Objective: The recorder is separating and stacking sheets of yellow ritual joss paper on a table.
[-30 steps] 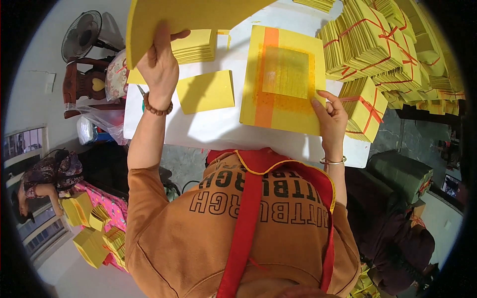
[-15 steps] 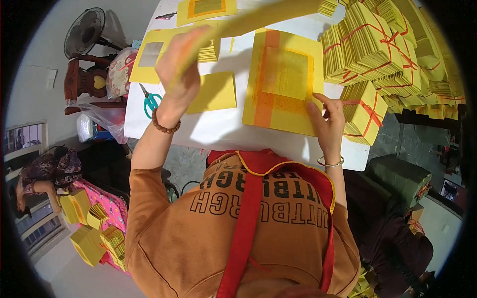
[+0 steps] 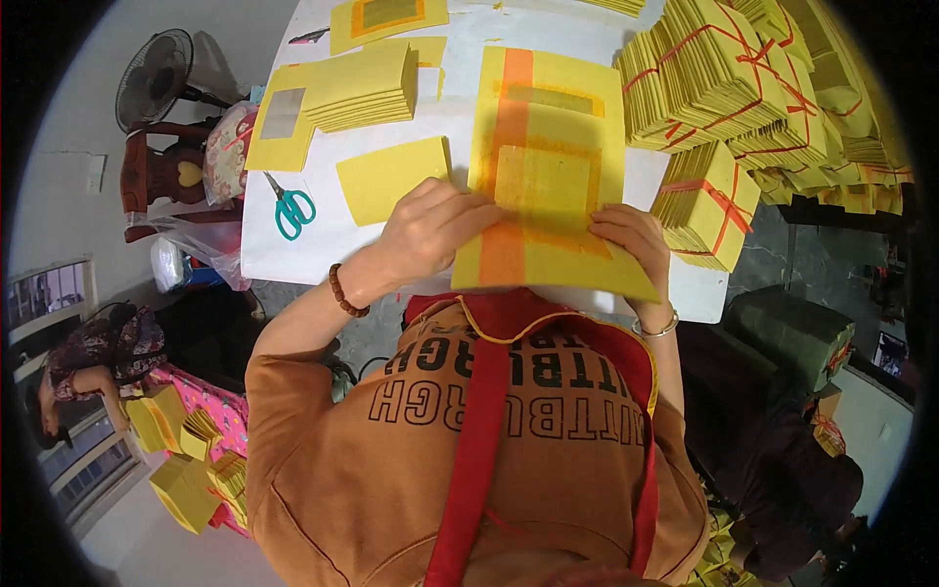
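A yellow paper sheet (image 3: 548, 220) with an orange band and a square orange-framed patch is between my hands, its near edge bent up off the white table. My left hand (image 3: 425, 233) is closed on its left side, fingertips at the orange band. On the right side, the fingers of my right hand (image 3: 634, 235) lie over the edge, gripping it; the thumb is hidden. Beyond the held sheet shows another yellow paper (image 3: 553, 73) with a similar patch, partly covered. Left of it, a smaller yellow piece (image 3: 391, 181) lies flat near my left hand.
Teal-handled scissors (image 3: 291, 210) rest at the table's left. Behind them stands a stack of folded yellow paper (image 3: 362, 93). Bundles tied with red string (image 3: 706, 205) crowd the right side. A fan (image 3: 156, 78) and wooden chair (image 3: 161, 176) stand left; another person (image 3: 88, 357) is farther left.
My left hand has come down from its raised place over the left stack, bringing a yellow sheet onto the one in front of me. My right hand now grips the sheet's right edge.
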Tool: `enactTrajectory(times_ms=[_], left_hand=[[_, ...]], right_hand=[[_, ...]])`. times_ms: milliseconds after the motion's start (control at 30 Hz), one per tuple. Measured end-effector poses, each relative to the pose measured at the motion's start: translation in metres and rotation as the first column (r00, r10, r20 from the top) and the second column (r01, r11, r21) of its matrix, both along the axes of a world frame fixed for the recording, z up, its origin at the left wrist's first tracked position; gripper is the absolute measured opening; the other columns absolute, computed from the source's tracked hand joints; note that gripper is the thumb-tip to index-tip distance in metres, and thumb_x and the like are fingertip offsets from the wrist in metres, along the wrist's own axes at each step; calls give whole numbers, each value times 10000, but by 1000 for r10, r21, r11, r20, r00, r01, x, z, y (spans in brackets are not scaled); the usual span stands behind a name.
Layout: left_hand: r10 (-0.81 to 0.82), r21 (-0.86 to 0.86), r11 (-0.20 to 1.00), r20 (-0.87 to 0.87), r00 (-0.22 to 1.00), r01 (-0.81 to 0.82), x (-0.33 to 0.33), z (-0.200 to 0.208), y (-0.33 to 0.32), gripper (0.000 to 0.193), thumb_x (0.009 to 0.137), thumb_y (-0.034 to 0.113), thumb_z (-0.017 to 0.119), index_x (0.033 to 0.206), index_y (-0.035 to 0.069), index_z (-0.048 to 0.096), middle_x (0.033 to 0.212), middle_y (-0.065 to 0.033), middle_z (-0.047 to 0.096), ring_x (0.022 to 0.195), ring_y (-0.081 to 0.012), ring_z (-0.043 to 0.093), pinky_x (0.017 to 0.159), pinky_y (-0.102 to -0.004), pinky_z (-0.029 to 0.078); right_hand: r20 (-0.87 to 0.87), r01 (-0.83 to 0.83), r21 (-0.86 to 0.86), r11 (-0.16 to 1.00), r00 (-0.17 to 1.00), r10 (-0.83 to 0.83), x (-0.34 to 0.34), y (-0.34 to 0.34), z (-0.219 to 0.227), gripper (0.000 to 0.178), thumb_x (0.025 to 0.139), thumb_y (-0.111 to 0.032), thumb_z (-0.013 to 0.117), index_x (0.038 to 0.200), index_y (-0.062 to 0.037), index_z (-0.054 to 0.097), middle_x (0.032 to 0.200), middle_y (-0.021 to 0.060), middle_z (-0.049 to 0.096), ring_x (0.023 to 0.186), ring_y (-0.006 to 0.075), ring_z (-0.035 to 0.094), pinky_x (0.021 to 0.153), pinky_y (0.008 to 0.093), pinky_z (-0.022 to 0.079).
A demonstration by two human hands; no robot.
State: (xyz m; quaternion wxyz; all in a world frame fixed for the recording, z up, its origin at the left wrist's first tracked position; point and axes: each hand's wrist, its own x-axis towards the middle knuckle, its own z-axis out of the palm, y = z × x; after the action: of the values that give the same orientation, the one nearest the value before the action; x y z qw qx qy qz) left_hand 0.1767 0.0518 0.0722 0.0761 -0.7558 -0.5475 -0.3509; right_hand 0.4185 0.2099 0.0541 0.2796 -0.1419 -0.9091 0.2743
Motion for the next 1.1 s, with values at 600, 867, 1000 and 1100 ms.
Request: enactTrajectory(times_ms=[600, 867, 1000, 1100], left_hand=[[488, -699, 698, 623, 611, 155, -28, -11, 48, 354, 868, 313, 597, 744, -18, 607, 565, -36, 517, 524, -78, 418, 486, -268, 361], [572, -717, 645, 681, 457, 263, -19, 18, 53, 243, 894, 237, 569, 879, 2, 632, 685, 35, 567, 566, -23, 411, 511, -208, 355], [602, -707, 652, 703, 379, 276, -18, 12, 50, 201, 911, 233, 548, 911, 38, 597, 643, 63, 517, 520, 3, 370, 468, -180, 299], [622, -703, 674, 706, 339, 226, -15, 12, 50, 174, 914, 225, 547, 959, 57, 559, 601, 82, 488, 491, 13, 363, 443, -171, 274]], right_hand=[[-119, 122, -839, 530, 910, -398, -35, -9, 23, 274, 856, -82, 612, 1106, -16, 521, 774, -9, 590, 646, 25, 472, 556, 168, 338], [39, 301, -701, 646, 921, -387, -35, 1, 7, 253, 833, -65, 624, 1074, -22, 558, 623, -72, 324, 539, 18, 268, 464, 196, 214], [9, 280, -748, 602, 910, -414, -35, 3, 0, 235, 828, -68, 628, 1052, -22, 573, 622, -78, 342, 525, 14, 271, 453, 191, 200], [9, 285, -753, 592, 905, -424, -37, 3, 1, 236, 827, -63, 627, 1053, -23, 572, 624, -81, 345, 528, 14, 274, 458, 189, 201]])
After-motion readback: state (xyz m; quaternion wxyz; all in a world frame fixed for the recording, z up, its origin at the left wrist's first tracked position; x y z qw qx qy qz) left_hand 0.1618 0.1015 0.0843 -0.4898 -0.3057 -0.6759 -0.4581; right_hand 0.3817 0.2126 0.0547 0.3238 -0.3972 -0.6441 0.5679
